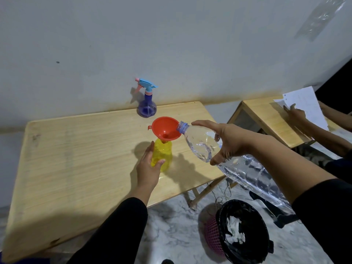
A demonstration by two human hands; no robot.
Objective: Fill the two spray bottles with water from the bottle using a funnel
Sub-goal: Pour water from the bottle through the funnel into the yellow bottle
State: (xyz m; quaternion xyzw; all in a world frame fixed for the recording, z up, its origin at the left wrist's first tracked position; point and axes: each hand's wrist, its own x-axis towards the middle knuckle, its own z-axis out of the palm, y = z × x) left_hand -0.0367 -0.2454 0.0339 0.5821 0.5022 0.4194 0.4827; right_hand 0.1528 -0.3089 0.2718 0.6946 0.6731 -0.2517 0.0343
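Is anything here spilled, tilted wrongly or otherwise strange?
No spill shows on the table. The funnel sits slightly tilted in the yellow bottle, which the left hand steadies. The right hand tips the water bottle at its rim. Nothing else stands out.

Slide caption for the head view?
Right hand tips water bottle into red funnel on yellow bottle, steadied by left hand.

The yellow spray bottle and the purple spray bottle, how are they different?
The yellow spray bottle has no spray top; a red funnel sits in its neck. The purple spray bottle wears its blue and pink trigger top. The left hand holds the yellow one near the table's middle, while the purple one stands untouched at the back by the wall. Both stand upright and are see-through plastic.
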